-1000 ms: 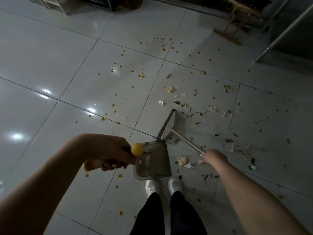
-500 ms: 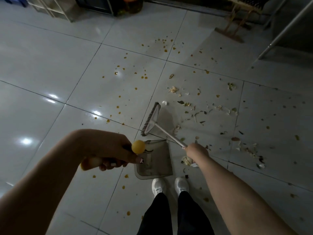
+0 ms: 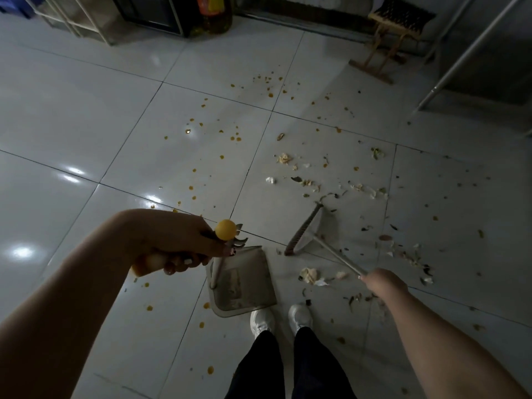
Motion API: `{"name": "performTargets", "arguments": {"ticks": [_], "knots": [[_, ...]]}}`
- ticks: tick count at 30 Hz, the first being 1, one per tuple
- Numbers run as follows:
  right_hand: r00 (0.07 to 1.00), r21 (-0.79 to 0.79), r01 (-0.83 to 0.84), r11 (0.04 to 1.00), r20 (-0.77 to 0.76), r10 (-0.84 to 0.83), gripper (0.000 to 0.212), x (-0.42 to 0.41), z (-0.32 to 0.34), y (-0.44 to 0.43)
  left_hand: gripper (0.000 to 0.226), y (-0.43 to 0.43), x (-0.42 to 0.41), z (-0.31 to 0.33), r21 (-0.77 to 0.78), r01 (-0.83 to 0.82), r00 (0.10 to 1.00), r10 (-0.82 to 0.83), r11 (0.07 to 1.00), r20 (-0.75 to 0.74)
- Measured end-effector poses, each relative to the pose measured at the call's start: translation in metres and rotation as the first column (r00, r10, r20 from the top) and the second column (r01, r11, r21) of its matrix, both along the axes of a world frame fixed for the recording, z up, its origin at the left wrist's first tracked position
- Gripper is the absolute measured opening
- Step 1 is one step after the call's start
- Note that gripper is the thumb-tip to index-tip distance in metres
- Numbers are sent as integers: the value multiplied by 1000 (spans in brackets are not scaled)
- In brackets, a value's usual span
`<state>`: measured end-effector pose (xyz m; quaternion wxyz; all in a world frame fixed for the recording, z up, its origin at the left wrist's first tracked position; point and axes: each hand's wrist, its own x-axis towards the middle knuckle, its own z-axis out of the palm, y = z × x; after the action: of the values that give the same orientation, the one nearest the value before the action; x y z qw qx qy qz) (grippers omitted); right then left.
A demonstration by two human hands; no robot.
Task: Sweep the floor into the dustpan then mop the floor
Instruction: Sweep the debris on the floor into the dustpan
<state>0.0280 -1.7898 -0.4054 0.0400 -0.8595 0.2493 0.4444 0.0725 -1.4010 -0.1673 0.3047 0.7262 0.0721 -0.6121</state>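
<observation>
The left hand [image 3: 178, 243] clasps the long handle of the dustpan [image 3: 244, 280], which sits flat on the floor [image 3: 86, 125] just ahead of the shoes [image 3: 262, 316], likely to catch litter. The right hand [image 3: 380, 280] grips the broom [image 3: 306, 236], its head down beside the pan's mouth, scraps [image 3: 309, 275] close by.

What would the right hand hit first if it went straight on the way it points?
Likely the broom head, up-left of the right hand along the handle it grips; pale scraps lie beside that line. Depth is unclear.
</observation>
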Motion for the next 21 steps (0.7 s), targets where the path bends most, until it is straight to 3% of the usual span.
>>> {"name": "performTargets", "arguments": {"ticks": [6, 14, 18, 21], "knots": [[988, 65, 157, 986, -3, -157, 45, 19, 28, 11, 49, -1, 1, 2, -32, -82, 994, 84, 996, 66], [992, 154, 129, 980, -36, -125, 48, 38, 1, 76, 43, -17, 9, -13, 24, -253, 959, 247, 967, 138], [986, 134, 135, 982, -112, -120, 46, 27, -10, 58, 44, -32, 18, -21, 52, -292, 946, 280, 955, 162], [990, 108, 40, 993, -135, -26, 48, 19, -7, 18, 44, -45, 29, -19, 61, -364, 921, 349, 929, 173]]}}
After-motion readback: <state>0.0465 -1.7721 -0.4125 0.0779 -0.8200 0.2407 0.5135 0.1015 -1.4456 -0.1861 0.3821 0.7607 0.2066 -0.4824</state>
